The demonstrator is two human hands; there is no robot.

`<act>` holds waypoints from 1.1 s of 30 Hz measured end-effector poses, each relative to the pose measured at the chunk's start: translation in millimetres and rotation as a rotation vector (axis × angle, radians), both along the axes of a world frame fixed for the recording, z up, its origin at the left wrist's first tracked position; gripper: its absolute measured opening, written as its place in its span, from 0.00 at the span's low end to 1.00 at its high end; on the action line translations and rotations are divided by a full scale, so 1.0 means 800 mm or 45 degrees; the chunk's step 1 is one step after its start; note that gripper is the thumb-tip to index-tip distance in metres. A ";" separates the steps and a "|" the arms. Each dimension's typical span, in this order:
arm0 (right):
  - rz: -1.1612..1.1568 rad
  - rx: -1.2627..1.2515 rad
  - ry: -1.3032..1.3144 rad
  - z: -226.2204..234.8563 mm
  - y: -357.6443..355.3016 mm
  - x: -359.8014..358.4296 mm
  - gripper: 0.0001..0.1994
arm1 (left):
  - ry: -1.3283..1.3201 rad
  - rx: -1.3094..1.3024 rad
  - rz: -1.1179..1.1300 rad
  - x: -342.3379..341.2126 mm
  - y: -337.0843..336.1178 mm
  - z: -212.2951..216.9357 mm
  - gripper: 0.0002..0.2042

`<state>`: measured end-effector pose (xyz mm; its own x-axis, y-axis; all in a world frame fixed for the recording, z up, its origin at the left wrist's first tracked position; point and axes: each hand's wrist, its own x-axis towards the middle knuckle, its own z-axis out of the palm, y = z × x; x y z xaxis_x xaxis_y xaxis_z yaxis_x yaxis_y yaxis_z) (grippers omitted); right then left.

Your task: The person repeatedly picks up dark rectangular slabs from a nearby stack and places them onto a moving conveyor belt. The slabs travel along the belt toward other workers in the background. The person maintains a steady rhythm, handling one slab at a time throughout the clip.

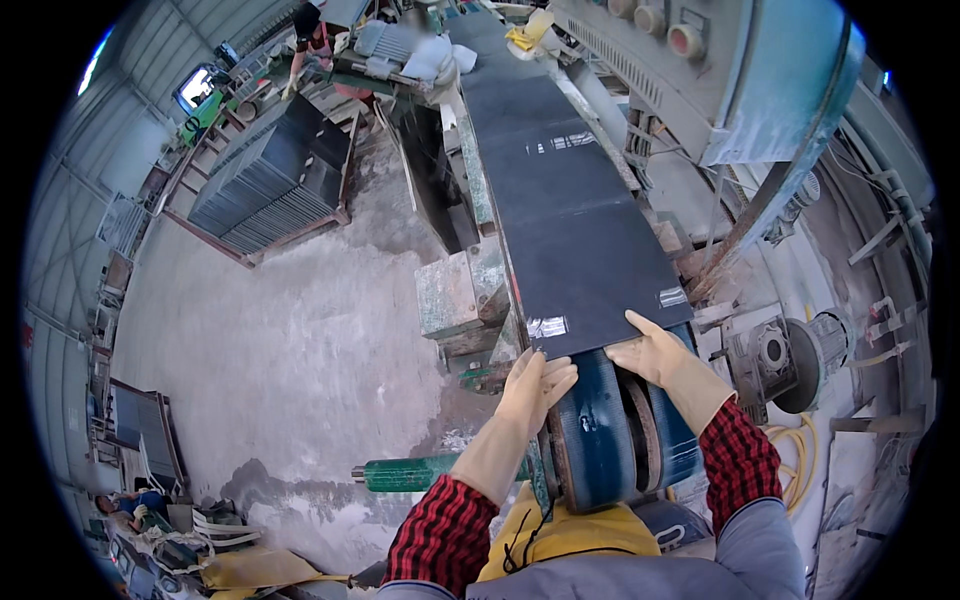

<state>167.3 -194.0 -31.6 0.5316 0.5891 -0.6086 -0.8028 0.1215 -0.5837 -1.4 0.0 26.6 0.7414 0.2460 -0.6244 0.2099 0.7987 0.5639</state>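
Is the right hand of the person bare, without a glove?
No, the right hand wears a cream glove that reaches the red-and-black checked sleeve.

A dark slab (pixel 600 265) partly hid the blue belt (pixel 595 430). The top edge cropped a grey cabinet (pixel 695 85).

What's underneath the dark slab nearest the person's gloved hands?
Two blue belts, with a gap between them, show beyond the near edge of the dark slab. Farther in, the slab covers whatever lies beneath, so I cannot tell.
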 end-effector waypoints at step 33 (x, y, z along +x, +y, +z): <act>1.415 0.031 0.133 -0.044 0.077 -0.435 0.23 | 2.041 1.147 2.340 -0.926 -0.548 -0.134 0.19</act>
